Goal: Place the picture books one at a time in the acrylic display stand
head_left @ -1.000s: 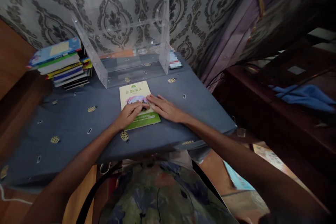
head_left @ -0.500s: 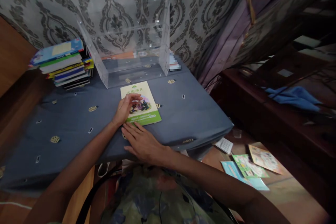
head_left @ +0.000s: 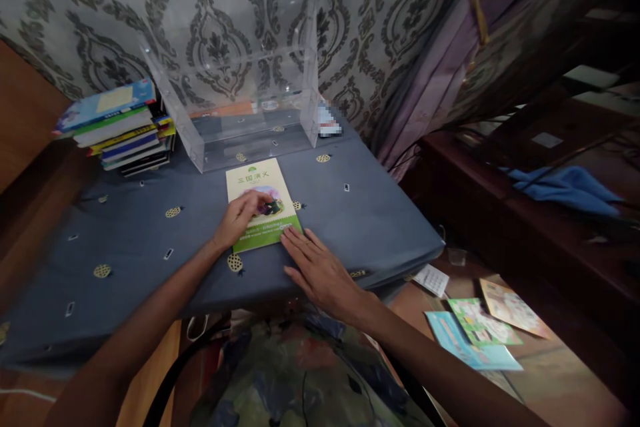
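Note:
A thin book [head_left: 257, 233] with a cream and green cover and a picture in its middle lies closed on the cloth-covered table. My left hand [head_left: 239, 219] rests over its left side, fingers loosely bent across the cover picture and not gripping. At the lower right corner of the book, my right hand [head_left: 320, 270] is laid nearly flat, its fingertips touching the green band. Behind the book stands a clear plastic rack [head_left: 240, 123] with upright side panels.
A stack of books [head_left: 123, 123] stands at the table's back left, beside the rack. The blue tablecloth [head_left: 345, 220] hangs over the front edge. On the floor to the right lie several booklets [head_left: 483, 330]. A dark cabinet [head_left: 490, 213] holds a blue cloth [head_left: 565, 190].
My right hand has slid right along the book's lower edge, from its left corner to its right corner. My left hand stays on the cover, its fingers slightly lower, uncovering the title.

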Motion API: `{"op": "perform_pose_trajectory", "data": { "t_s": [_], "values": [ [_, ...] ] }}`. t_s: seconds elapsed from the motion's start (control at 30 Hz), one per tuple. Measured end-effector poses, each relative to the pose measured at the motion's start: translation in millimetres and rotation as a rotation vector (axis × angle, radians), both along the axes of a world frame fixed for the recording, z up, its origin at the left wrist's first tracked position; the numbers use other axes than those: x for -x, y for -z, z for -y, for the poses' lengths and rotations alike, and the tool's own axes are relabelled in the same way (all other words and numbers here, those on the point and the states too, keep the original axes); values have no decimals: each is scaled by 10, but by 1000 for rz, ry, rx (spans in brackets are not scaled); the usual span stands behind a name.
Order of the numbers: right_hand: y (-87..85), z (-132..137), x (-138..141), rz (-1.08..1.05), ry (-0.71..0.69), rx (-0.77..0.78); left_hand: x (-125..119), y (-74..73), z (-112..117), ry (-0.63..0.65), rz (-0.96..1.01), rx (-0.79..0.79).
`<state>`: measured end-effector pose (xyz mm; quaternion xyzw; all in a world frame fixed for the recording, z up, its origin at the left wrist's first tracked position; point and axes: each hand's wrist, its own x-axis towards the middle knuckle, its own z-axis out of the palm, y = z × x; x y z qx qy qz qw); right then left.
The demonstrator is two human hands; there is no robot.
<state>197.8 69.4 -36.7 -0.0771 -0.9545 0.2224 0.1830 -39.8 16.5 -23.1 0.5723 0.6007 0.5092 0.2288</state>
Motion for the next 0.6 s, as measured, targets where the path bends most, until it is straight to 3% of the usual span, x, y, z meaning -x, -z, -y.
{"op": "perform_pose_trajectory", "data": {
  "t_s": [0.13,0.23,0.43,0.6],
  "values": [
    [-23,-14,-8,-4,-2,21,-127,-72,13,70,-440,-5],
    [-31,-22,-23,-4,28,17,-156,-31,-20,50,-657,10],
    [90,45,-3,-28,106,-17,-16,147,-148,-139,-785,61],
    [57,304,25,-21,184,6,84,121,-183,-133,-812,56]
  ]
}}
